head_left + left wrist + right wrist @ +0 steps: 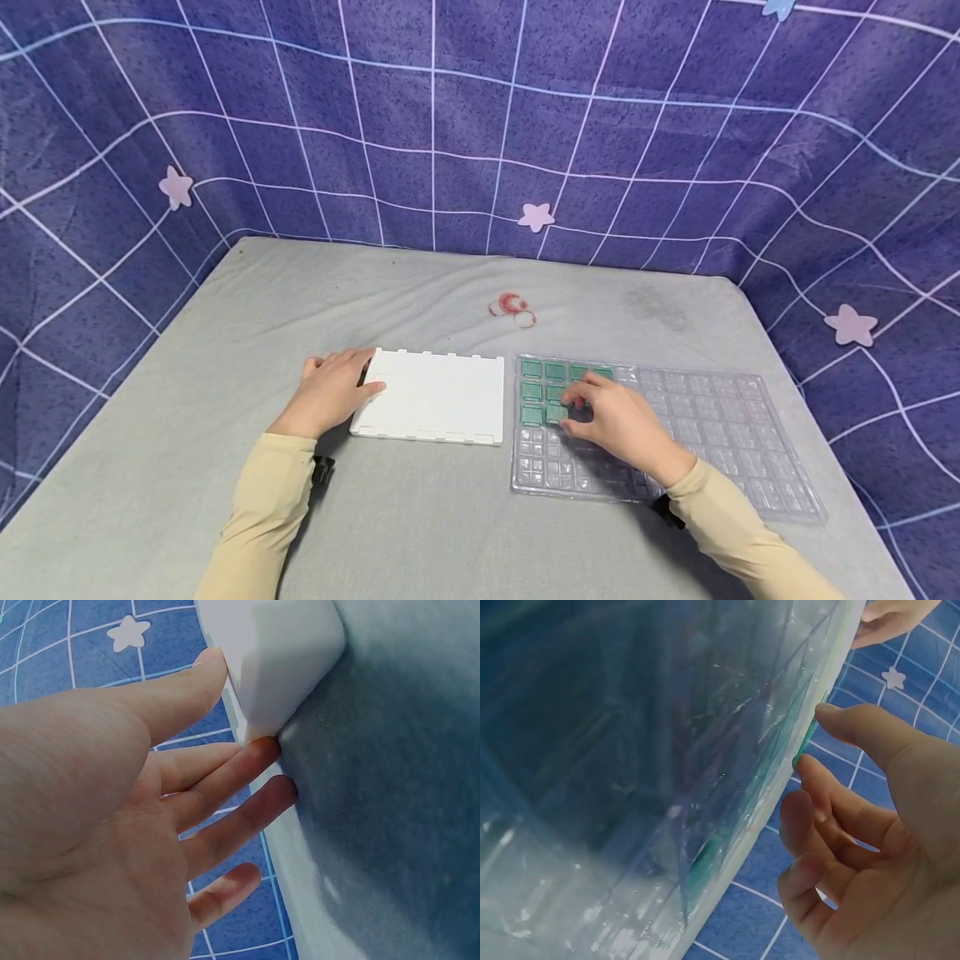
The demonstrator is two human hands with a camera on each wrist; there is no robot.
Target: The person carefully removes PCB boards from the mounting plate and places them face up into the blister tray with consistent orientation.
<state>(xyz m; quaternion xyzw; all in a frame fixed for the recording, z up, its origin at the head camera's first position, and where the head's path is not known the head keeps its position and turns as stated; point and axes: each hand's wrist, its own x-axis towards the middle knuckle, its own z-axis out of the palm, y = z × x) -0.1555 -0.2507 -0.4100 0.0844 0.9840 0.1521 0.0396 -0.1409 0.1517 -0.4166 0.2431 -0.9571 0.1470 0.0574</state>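
Note:
In the head view, my left hand (327, 389) rests at the left end of a flat white box (438, 396). Its thumb lies over the top edge, and in the left wrist view the straight fingers (259, 806) touch the box's end. My right hand (618, 421) is over a clear plastic tray (697, 429) with many small compartments. Between thumb and index fingertip it pinches a small green circuit board (807, 741) by its edges. Other green circuit boards (532, 391) sit in the tray's left compartments; the hand hides part of that area.
A grey cloth (375, 533) covers the table. Red ring-shaped marks (513, 306) lie on the cloth behind the box and tray. A blue gridded curtain (465, 125) with star shapes stands around the back and sides. The box and the tray lie side by side with a narrow gap.

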